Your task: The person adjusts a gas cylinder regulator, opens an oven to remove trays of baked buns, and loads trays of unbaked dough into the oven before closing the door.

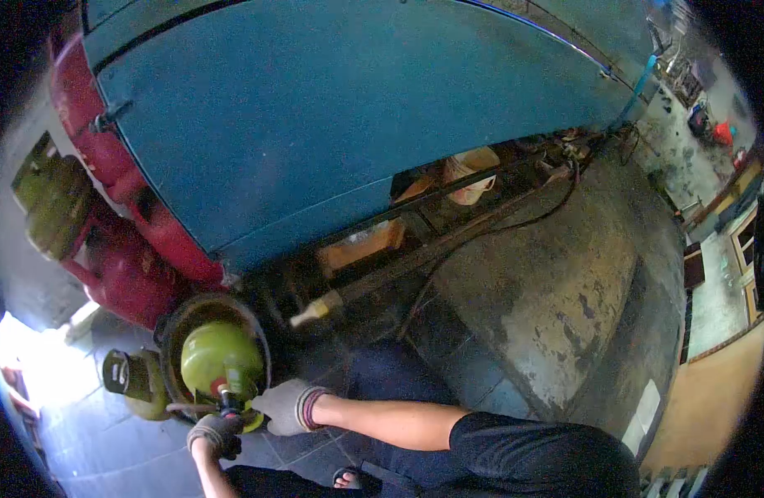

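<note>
A green gas cylinder (220, 355) lies tilted in a round dark basin (176, 322) at the lower left. A black and red regulator (229, 403) with a hose sits at the cylinder's valve. My left hand (215, 435), in a grey glove, is closed round the regulator from below. My right hand (284, 407), also gloved in grey, is at the right side of the cylinder's collar, its fingers closed against the rim.
A large blue panel (315, 124) fills the upper middle. Red cylinders (137, 274) and another green cylinder (145, 382) stand at the left. A brush (311, 310), a white bucket (471, 176) and a dark hose (498, 229) are along the panel's base.
</note>
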Demonstrator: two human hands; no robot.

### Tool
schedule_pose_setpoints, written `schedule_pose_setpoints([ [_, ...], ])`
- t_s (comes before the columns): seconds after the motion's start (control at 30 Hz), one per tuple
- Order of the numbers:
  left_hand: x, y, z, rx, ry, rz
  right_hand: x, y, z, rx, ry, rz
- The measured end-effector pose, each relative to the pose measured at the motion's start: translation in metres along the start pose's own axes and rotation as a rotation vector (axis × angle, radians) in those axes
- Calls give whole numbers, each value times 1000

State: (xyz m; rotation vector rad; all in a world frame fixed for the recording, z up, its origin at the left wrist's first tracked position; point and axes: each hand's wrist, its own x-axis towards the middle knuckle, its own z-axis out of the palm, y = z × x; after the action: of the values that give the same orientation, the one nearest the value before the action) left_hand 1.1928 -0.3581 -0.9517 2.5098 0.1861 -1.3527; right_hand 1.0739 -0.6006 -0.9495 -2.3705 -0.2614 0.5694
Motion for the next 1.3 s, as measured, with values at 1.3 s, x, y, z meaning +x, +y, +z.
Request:
schedule_pose_setpoints([
  [1.3, 7, 7, 3, 292, 171, 22, 6, 5, 9, -21, 43, -15],
])
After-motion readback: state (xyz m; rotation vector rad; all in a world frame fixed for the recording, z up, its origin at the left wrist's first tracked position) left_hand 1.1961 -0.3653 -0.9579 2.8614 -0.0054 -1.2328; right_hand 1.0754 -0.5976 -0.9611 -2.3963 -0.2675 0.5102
